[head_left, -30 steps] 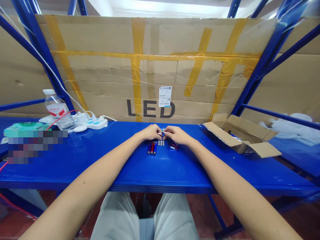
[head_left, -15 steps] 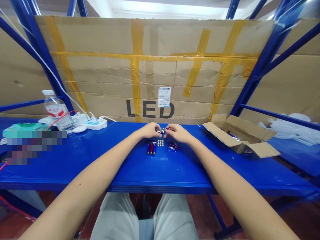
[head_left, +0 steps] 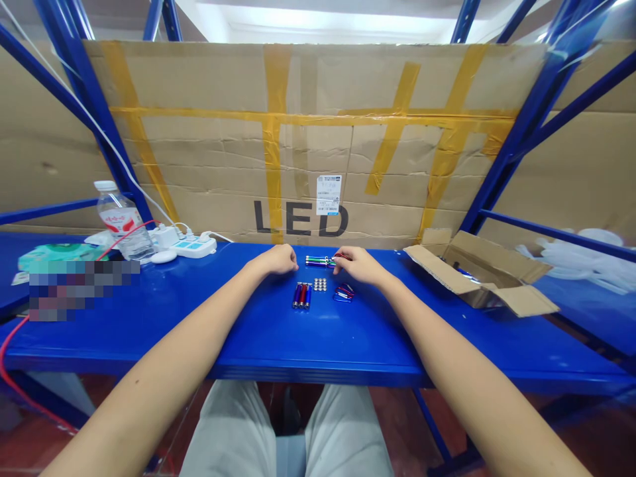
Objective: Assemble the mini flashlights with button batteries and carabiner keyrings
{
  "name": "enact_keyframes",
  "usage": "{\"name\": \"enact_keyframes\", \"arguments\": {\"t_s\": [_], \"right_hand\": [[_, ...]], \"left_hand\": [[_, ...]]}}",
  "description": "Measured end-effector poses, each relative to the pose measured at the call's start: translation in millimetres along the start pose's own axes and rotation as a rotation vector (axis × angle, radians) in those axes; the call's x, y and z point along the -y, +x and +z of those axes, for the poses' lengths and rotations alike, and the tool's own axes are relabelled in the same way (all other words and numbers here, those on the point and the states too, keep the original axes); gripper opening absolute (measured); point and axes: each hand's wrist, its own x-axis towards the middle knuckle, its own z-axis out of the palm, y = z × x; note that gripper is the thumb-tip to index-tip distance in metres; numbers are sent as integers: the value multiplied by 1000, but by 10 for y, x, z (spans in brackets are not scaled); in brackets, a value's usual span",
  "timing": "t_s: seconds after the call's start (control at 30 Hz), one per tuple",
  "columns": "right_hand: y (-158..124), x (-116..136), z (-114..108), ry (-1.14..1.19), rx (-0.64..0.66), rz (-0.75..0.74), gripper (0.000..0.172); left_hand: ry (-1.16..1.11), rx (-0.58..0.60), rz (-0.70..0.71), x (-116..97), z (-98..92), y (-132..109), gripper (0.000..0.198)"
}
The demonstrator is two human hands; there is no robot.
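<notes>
My left hand (head_left: pixel 281 260) rests on the blue table with its fingers curled; whether anything is inside is hidden. To its right lie slim metallic tubes (head_left: pixel 317 261), side by side. My right hand (head_left: pixel 354 263) pinches at their right end, where a small red piece (head_left: pixel 340 256) shows at the fingertips. Nearer to me are red and blue cylinders (head_left: pixel 302 296) in an upright row, several small silver button-like pieces (head_left: pixel 320 285) in a grid, and a little group of red and blue carabiner-like clips (head_left: pixel 344 293).
An open cardboard box (head_left: pixel 477 271) sits at the right. On the left stand a plastic bottle (head_left: pixel 122 222), a white power strip (head_left: pixel 193 246) with cables and a green packet (head_left: pixel 59 257). A large cardboard sheet (head_left: pixel 218 159) rises behind the table (head_left: pixel 318 344).
My left hand has moved left, away from the tubes, which now show between my hands. My right hand has stayed nearly in place. The view has shifted slightly.
</notes>
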Motion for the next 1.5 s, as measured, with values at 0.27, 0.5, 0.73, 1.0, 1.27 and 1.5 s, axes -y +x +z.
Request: {"name": "enact_keyframes", "arguments": {"t_s": [0.27, 0.5, 0.73, 1.0, 1.27, 1.5], "right_hand": [[-7, 19, -8, -38, 7, -1, 16], [0, 17, -4, -63, 14, 1, 14], [-6, 21, -10, -68, 18, 2, 14], [-4, 17, -6, -75, 25, 5, 13], [-1, -1, -3, -77, 32, -3, 14], [-1, 10, -5, -94, 44, -3, 15]], "left_hand": [[103, 108, -96, -39, -71, -43, 8], [-151, 266, -152, -65, -106, -101, 9], [-266, 350, -182, -127, -115, -169, 13], [-276, 422, -181, -213, -129, -254, 13], [-279, 441, -198, -221, -125, -250, 12], [-308, 443, -185, -198, -110, -229, 20]]}}
